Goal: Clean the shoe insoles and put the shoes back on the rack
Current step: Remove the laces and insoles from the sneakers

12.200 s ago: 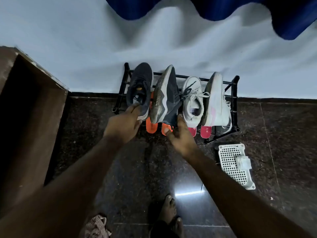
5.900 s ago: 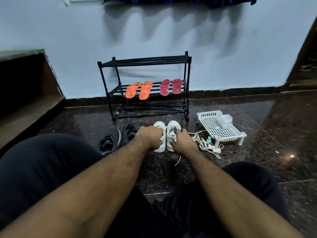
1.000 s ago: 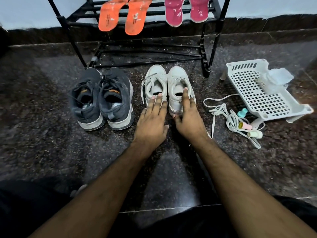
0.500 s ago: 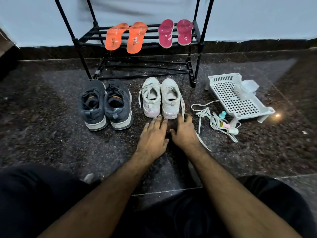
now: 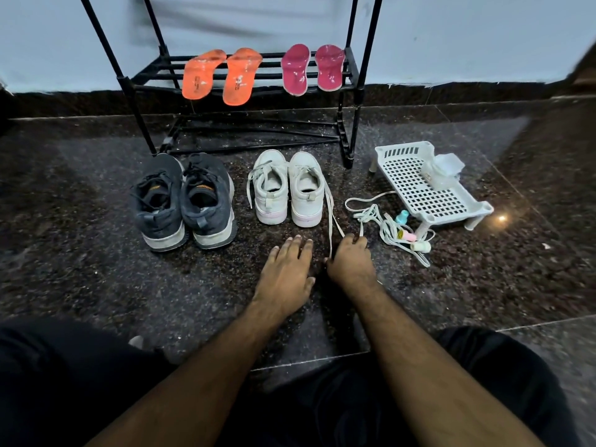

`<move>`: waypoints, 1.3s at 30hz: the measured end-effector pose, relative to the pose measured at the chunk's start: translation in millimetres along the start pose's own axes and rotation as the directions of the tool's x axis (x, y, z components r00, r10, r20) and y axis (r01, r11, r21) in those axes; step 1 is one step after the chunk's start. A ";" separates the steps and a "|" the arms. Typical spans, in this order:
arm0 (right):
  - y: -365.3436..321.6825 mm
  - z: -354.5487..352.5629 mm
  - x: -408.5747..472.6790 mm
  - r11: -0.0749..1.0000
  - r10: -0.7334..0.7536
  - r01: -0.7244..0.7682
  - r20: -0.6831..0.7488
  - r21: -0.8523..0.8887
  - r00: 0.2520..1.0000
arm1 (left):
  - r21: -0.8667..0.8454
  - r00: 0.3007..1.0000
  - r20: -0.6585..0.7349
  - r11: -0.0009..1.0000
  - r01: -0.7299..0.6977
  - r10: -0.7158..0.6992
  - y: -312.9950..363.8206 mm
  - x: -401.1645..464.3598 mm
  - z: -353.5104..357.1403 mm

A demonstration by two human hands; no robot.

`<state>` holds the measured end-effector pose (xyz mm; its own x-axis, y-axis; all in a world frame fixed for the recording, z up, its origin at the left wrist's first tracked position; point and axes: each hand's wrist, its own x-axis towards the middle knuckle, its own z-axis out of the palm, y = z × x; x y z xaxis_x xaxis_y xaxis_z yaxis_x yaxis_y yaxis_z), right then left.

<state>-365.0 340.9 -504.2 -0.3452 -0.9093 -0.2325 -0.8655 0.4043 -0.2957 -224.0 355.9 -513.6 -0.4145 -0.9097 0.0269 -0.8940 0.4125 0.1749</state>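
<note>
Our right hand (image 5: 350,261) curls its fingers (image 5: 354,241) round a loose white lace (image 5: 329,208) trailing from the white sneakers (image 5: 288,188); our left hand (image 5: 285,269) lies flat, released, on the floor (image 5: 80,279). The insoles (image 5: 259,74) wait on the rack (image 5: 350,88). Tugging that lace could topple the sneaker.

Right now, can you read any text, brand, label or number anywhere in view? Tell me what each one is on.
Nothing reads legibly.
Left orange insole: small dark print mid-sole, too small to read.
Right orange insole: small dark print, too blurred to read.
Dark shoes: orange tongue patches, no readable text.
Packet on the white tray: dark label mark, too small to read.
White shoes, pink insoles: no text visible.
</note>
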 end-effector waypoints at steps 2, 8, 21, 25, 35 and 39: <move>-1.0 2.7 3.1 1.000 0.025 -0.025 0.017 -0.016 1.000 | -0.002 1.000 0.010 1.000 -0.011 0.011 0.3 2.4 4.5; -6.6 8.6 14.3 0.998 0.048 -0.048 -0.007 -0.046 0.999 | -0.029 0.999 0.030 0.999 -0.036 0.037 4.0 18.0 18.0; -8.1 -19.3 67.1 0.955 0.118 -0.059 -0.190 0.291 0.975 | -0.111 0.995 -0.097 0.994 -0.012 0.001 -9.5 48.7 14.6; -7.9 -21.0 84.3 0.734 0.167 0.091 -0.309 0.673 0.936 | -0.134 0.988 -0.153 0.991 0.009 -0.029 -14.9 55.7 7.1; -11.7 -9.5 81.7 0.817 0.058 0.059 -0.184 0.573 0.981 | -0.126 0.989 -0.134 0.991 0.042 -0.059 -22.4 55.8 4.7; -14.8 -6.2 70.0 0.835 0.013 0.108 -0.215 0.540 0.977 | -0.152 0.985 -0.147 0.986 0.072 -0.094 -23.6 53.8 -2.1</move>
<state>-378.6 270.7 -510.4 -0.4260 -0.9042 -0.0320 -0.5639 0.2930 -0.7721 -224.9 297.2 -514.3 -0.2989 -0.9417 0.1545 -0.8851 0.3341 0.3240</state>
